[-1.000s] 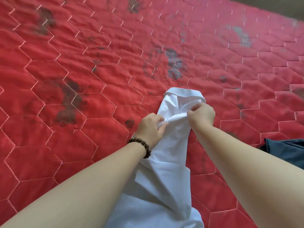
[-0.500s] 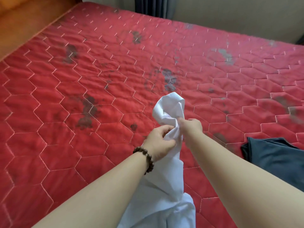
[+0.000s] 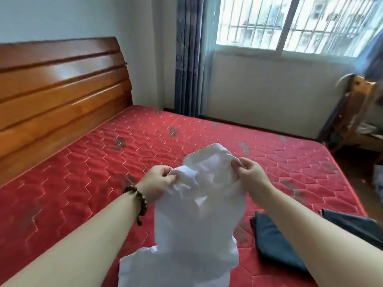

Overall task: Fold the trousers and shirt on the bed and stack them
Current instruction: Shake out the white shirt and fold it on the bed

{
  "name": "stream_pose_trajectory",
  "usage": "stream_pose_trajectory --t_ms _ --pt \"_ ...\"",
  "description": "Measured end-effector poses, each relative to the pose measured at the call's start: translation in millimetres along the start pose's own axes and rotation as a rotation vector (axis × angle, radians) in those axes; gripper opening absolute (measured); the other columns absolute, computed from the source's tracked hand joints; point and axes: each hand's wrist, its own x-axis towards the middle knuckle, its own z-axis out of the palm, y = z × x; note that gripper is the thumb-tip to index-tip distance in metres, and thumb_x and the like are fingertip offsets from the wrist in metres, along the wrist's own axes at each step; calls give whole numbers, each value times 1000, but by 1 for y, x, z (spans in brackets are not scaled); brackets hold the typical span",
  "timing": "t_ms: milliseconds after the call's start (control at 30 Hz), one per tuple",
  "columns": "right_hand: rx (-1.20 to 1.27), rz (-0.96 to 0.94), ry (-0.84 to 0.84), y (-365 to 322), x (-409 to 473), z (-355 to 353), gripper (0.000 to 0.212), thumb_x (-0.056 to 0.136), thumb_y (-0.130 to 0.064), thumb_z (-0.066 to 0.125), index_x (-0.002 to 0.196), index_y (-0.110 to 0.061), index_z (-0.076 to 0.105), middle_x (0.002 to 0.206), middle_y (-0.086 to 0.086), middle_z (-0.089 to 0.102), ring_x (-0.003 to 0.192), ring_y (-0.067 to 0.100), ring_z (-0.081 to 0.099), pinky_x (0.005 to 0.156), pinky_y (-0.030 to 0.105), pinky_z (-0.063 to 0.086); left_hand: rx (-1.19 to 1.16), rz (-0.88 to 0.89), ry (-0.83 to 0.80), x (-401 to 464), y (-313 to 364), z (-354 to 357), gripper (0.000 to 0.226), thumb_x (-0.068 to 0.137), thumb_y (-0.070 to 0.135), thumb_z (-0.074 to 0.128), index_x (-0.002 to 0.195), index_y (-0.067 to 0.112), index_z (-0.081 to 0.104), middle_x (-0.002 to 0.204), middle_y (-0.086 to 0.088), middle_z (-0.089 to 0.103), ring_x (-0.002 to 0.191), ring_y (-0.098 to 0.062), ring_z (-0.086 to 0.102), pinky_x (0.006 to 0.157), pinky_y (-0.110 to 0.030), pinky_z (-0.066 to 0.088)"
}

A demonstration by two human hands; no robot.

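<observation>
A white shirt (image 3: pixel 196 214) hangs above the red bed (image 3: pixel 83 172), its lower hem trailing nearest the camera. The left hand (image 3: pixel 157 181) and right hand (image 3: pixel 249 175) each pinch its upper edge, apart, apparently to spread it for folding. Dark trousers (image 3: pixel 277 243) lie right of the shirt; beyond it, a wooden headboard (image 3: pixel 62 90).
</observation>
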Motion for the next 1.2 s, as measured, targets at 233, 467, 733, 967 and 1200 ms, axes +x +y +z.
stream_pose_trajectory --t_ms 233,467,733,967,1200 --pt "-55 -226 -37 -174 -111 -98 27 96 -12 46 88 14 52 78 10 41 72 25 33 65 38 28 -87 92 -4 -138 178 -67 35 81 30 70 91 -4 65 84 -20 63 74 -30 57 72 -42 49" --pt "-353 -591 60 -308 -206 -157 35 91 -11 56 59 -3 46 55 0 38 53 13 31 50 29 27 80 331 74 -240 293 -127 33 87 30 68 90 -2 71 75 -8 66 67 -16 61 63 -27 53" --pt "-140 -480 103 -359 -239 -176 31 88 7 47 60 -6 48 57 6 42 50 17 39 45 23 30 -58 330 95 -270 348 -151 20 98 12 49 93 -3 61 89 -21 59 72 -27 56 67 -36 50" --pt "150 -318 -207 -379 -256 -159 22 83 -30 71 74 -9 72 76 12 69 63 23 65 59 32 54 -38 321 137 -269 370 -176 33 90 24 58 62 11 70 60 -2 67 52 -11 62 49 -15 48" --pt "-114 -441 -115 -384 -248 -143 26 85 -21 71 69 -2 65 61 2 52 50 12 48 49 20 38 57 442 -102 -266 360 -201 52 90 36 62 41 22 57 45 13 47 39 -4 41 42 -16 36"
